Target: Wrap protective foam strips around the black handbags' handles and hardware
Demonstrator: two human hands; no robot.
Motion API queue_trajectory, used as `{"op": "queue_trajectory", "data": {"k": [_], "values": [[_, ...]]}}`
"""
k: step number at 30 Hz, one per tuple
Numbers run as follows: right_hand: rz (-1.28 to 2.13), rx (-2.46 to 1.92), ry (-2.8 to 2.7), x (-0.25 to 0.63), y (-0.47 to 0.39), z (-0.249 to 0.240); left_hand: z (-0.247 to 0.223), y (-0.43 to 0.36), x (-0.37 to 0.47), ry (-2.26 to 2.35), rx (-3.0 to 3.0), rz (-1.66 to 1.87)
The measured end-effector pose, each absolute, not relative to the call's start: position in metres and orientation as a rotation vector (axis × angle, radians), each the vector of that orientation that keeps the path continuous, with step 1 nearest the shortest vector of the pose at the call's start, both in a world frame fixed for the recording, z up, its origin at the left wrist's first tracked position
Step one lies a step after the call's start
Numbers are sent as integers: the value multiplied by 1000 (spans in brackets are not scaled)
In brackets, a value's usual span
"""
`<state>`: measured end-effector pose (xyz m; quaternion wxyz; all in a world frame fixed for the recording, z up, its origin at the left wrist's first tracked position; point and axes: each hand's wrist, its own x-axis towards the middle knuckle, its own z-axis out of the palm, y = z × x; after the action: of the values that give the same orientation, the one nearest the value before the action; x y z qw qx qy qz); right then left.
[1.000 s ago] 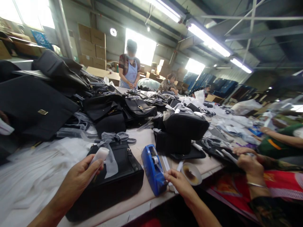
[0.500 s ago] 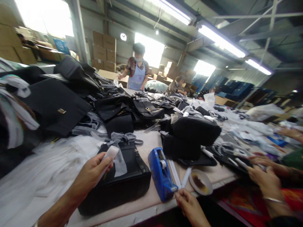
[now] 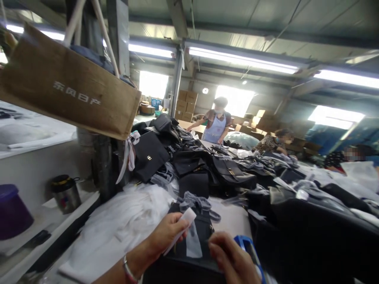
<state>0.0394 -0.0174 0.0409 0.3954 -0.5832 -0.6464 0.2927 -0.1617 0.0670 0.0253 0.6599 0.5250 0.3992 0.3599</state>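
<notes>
My left hand (image 3: 170, 232) pinches a folded white strip (image 3: 188, 215) above a black bag (image 3: 189, 262) at the table's near side. Grey wrapped straps (image 3: 197, 202) and a piece of white sheet (image 3: 194, 240) rest on that bag. Over the bag's right side, my right hand (image 3: 229, 254) has its fingers pressed together; whatever is between them is too small to make out. Partly behind this hand stands the blue tape dispenser (image 3: 247, 244).
A heap of thin white sheets (image 3: 121, 221) lies left of the bag. Black bags (image 3: 227, 169) are piled beyond. A brown bag (image 3: 71, 86) hangs upper left, above a metal flask (image 3: 65, 193). A person in an apron (image 3: 216, 124) stands across the table.
The view has swung left. My right hand has left the tape dispenser's front end and come over beside the black bag, nearer my left hand, which still holds the white strip.
</notes>
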Motion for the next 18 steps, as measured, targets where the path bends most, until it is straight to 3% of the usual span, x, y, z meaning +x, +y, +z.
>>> {"op": "queue_trajectory", "data": {"k": [4,11,18], "values": [[716,-1332,-1818,9,27,64,27,68,-161,884,1227,829],[615,-1426,-1865,4,50,46,17,71,-162,880,1320,854],[1107,-1313,-1576,9,64,35,21,67,-167,799,1275,893]]}}
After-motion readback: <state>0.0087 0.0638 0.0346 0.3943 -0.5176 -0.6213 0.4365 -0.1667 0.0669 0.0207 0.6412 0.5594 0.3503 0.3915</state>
